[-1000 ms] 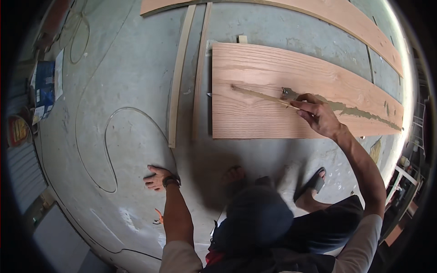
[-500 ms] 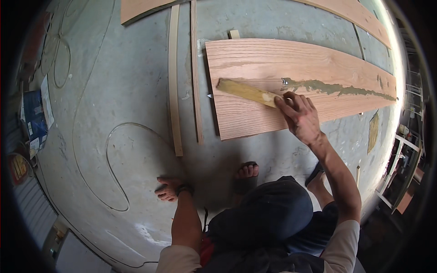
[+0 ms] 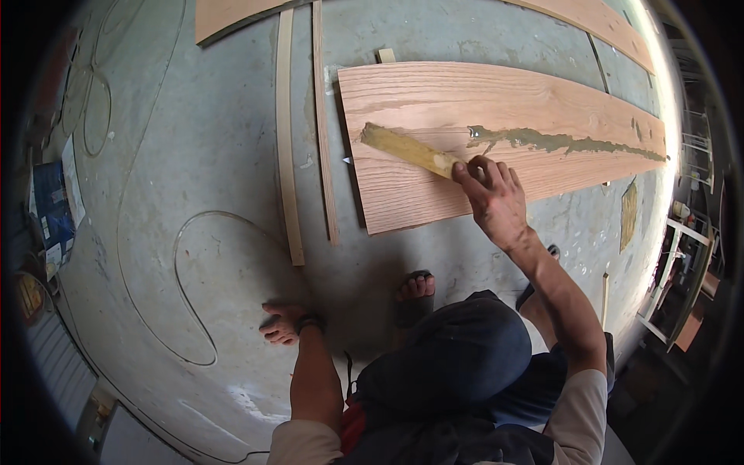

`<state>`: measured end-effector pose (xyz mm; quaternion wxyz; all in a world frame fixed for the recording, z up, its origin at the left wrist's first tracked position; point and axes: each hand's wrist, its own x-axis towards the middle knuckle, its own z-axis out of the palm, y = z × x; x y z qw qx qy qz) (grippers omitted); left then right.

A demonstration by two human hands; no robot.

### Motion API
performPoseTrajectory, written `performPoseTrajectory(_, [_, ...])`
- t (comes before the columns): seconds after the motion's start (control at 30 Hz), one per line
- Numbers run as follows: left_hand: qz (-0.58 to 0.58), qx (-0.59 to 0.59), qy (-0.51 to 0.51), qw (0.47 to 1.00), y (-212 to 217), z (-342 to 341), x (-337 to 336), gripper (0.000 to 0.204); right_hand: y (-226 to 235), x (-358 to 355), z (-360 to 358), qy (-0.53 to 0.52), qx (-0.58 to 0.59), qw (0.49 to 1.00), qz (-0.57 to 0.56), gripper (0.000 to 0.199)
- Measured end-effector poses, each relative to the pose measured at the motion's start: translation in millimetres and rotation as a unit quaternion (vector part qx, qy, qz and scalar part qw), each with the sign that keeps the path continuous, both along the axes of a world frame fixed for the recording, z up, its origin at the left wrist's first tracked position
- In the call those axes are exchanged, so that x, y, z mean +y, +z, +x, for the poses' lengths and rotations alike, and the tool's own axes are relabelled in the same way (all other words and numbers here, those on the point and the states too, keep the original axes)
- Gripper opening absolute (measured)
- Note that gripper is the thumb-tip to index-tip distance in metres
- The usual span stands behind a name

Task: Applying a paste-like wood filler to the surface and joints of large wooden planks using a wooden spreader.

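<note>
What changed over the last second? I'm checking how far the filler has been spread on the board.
The right hand drew the spreader leftward along the board, lengthening the yellowish filler streak. The left hand stayed flat on the floor.

Bare concrete floor (image 3: 194,178) is lying open at left, while two thin wood strips (image 3: 288,139) and a wide board (image 3: 496,124) are blocking the far right.

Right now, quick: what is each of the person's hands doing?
Left hand: open, flat on the concrete floor.
Right hand: closed on a tool, spreading yellowish filler over the wood board.
</note>
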<state>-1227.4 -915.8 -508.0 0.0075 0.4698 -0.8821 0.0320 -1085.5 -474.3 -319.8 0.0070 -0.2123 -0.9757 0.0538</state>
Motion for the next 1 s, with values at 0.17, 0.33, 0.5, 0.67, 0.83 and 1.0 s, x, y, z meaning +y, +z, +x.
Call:
performPoseTrajectory(0.17, [-0.012, -0.003, -0.006, 1.0, -4.3, 0.5, -3.4, 0.089, -9.5, -46.8, 34.6, -0.181, 0.094, 0.977, -0.053, 0.037])
performPoseTrajectory(0.33, [-0.021, -0.003, 0.002, 1.0, -4.4, 0.2, -2.4, 0.085, -37.4, -129.9, 10.6, -0.412, 0.176, 0.775, -0.446, 0.032])
performPoseTrajectory(0.5, [-0.037, 0.002, -0.012, 0.999, -5.1, 0.2, -0.9, 0.081, -51.7, -141.1, 1.2, -0.359, 0.233, 0.755, -0.497, 0.033])
performPoseTrajectory(0.67, [-0.042, -0.009, -0.007, 0.999, -10.8, 0.6, -3.3, 0.079, -42.0, -115.0, 26.0, -0.38, 0.162, 0.871, -0.267, 0.037])
performPoseTrajectory(0.83, [-0.073, 0.046, -0.023, 0.996, -17.6, 2.2, -8.7, 0.08, -43.6, -111.9, 35.2, -0.401, 0.173, 0.89, -0.132, 0.04])
performPoseTrajectory(1.0, [-0.073, 0.043, -0.028, 0.996, -20.3, 2.7, -11.6, 0.081, -52.4, -134.0, 9.6, -0.384, 0.195, 0.85, -0.302, 0.04])
